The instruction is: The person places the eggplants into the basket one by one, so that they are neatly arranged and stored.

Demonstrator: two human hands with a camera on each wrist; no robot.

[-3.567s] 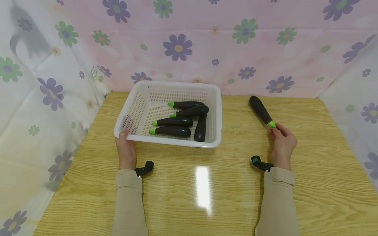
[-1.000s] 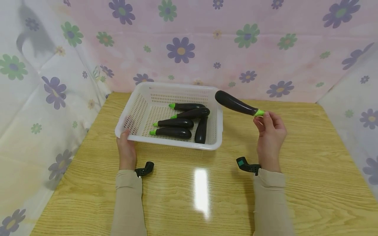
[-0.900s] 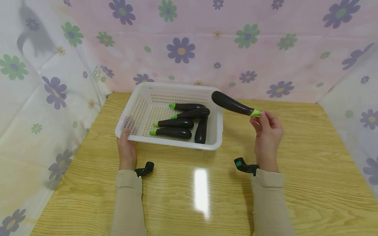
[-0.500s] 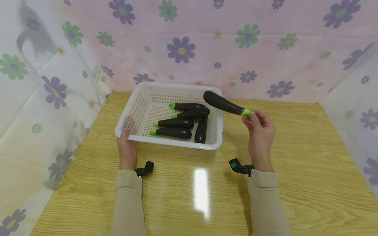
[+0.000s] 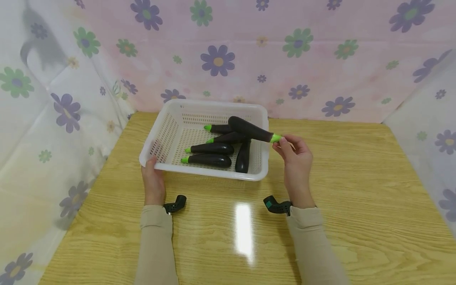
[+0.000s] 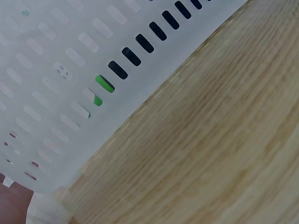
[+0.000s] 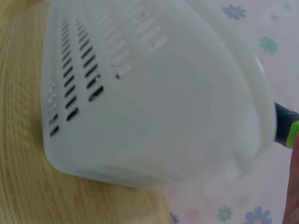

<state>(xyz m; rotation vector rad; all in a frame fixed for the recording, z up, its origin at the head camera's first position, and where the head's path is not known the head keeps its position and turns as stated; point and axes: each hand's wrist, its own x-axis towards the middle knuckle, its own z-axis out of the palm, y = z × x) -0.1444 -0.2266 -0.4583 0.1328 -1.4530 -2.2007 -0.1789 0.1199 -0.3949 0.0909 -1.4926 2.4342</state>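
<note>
A white slotted plastic basket (image 5: 206,171) stands on the table with several dark eggplants with green stem ends lying inside, one of them an eggplant (image 5: 209,160) along the front wall. My left hand (image 5: 154,183) grips the basket's front left corner, thumb over the rim. Between thumb and fingers, my right hand (image 5: 296,164) pinches the green end of another eggplant (image 5: 249,129), whose thick end reaches over the right rim, above the others. Whether it touches them I cannot tell. In the right wrist view, the basket corner (image 7: 154,126) hides most of that eggplant (image 7: 283,122).
The wooden table (image 5: 363,190) extends to the right and in front of the basket. A flowered cloth (image 5: 320,59) hangs behind and along both sides. A black device sits on each wrist, one of them the right wrist device (image 5: 277,206).
My right hand has picked the eggplant up from the table's right side and carried it left, over the basket's right rim. The left hand stays on the basket corner.
</note>
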